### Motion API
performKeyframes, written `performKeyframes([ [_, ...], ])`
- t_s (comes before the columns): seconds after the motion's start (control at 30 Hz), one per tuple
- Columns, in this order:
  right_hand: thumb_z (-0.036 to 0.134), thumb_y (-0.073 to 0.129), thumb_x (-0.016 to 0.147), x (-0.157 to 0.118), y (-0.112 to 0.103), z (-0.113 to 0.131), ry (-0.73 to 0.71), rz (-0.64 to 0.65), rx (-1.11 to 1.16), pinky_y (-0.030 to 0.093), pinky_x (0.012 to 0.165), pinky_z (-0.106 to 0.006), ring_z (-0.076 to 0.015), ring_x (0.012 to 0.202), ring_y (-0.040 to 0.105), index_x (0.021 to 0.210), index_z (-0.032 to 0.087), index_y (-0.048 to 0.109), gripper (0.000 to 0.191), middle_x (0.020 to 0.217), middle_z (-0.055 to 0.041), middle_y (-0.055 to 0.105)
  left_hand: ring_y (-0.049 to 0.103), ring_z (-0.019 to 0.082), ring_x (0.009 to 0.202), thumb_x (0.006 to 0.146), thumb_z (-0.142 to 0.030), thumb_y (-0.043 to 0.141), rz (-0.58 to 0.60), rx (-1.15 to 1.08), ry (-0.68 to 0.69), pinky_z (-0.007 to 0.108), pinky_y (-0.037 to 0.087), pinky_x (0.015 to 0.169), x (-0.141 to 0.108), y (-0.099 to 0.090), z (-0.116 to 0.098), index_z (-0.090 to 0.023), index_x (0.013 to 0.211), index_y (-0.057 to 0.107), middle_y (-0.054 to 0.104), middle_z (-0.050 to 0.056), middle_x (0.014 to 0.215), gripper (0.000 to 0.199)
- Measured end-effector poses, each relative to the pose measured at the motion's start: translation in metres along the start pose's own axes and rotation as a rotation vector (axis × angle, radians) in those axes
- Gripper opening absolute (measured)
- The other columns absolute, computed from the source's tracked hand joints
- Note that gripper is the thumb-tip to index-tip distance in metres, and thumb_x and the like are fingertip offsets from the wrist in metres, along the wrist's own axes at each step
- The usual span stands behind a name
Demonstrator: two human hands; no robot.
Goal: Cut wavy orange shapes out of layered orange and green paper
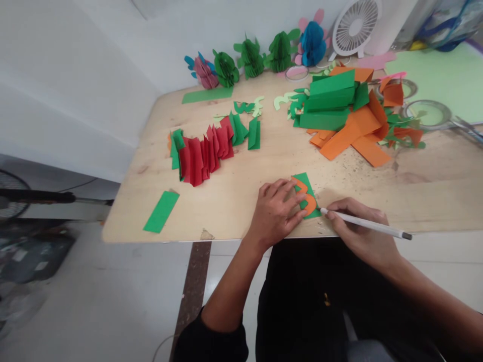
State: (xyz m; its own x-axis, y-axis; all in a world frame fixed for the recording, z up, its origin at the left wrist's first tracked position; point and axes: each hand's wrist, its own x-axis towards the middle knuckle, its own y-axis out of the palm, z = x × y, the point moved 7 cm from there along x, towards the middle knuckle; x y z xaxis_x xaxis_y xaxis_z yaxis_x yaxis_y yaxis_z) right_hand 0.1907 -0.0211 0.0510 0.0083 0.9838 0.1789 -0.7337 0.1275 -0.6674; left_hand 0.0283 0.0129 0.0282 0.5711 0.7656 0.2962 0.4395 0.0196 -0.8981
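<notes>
Looks like smooth plastic on the fan (355, 27), matt folded paper left of it on the blue figure (313, 45), matt paper below it on the orange strips (372, 152), grained wood on the table (219, 208)

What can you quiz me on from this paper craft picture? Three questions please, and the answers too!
1. What is the right hand holding?
a) scissors
b) a white pen
c) a paintbrush

2. True or false: the left hand is touching the orange paper shape that lies on green paper.

3. Fill in the colour: the little fan at the back of the table is ____.

Key: 1 b; 2 true; 3 white.
</notes>
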Motion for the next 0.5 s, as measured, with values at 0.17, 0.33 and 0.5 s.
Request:
performKeyframes([
  [0.17, 0.028, 0.060, 0.084, 0.0005, -0.0002, -0.0002, -0.007, 0.002, -0.014, 0.044, 0.053, -0.023, -0.0114, 0.057, 0.060, 0.077, 0.023, 0.064, 0.009, 0.069, 0.0011, 0.068, 0.047, 0.026, 0.126, 0.093, -0.044, 0.051, -0.001, 0.005, -0.005, 0.044, 0.032, 0.103, -0.0004, 0.0002, 0.0001, -0.026, 0.113, 0.066, 0.056, 0.007, 0.136, 0.030],
  [0.33, 0.028, 0.061, 0.084, 0.0010, -0.0006, -0.0001, -0.026, -0.021, -0.021, 0.042, 0.052, -0.023, -0.0103, 0.054, 0.057, 0.076, 0.023, 0.064, 0.010, 0.067, 0.0021, 0.067, 0.047, 0.026, 0.126, 0.093, -0.045, 0.051, 0.010, 0.001, -0.009, 0.044, 0.032, 0.103, -0.0004, 0.0010, 0.0004, -0.025, 0.113, 0.066, 0.056, 0.007, 0.136, 0.031],
  [0.5, 0.025, 0.061, 0.083, 0.0014, -0.0008, 0.0002, -0.043, -0.039, -0.031, 0.041, 0.051, -0.022, -0.0098, 0.053, 0.057, 0.077, 0.023, 0.064, 0.007, 0.067, 0.0025, 0.067, 0.047, 0.026, 0.126, 0.094, -0.045, 0.051, 0.013, -0.002, -0.011, 0.044, 0.032, 0.102, 0.0001, 0.0004, 0.0003, -0.025, 0.113, 0.066, 0.056, 0.007, 0.136, 0.032],
])
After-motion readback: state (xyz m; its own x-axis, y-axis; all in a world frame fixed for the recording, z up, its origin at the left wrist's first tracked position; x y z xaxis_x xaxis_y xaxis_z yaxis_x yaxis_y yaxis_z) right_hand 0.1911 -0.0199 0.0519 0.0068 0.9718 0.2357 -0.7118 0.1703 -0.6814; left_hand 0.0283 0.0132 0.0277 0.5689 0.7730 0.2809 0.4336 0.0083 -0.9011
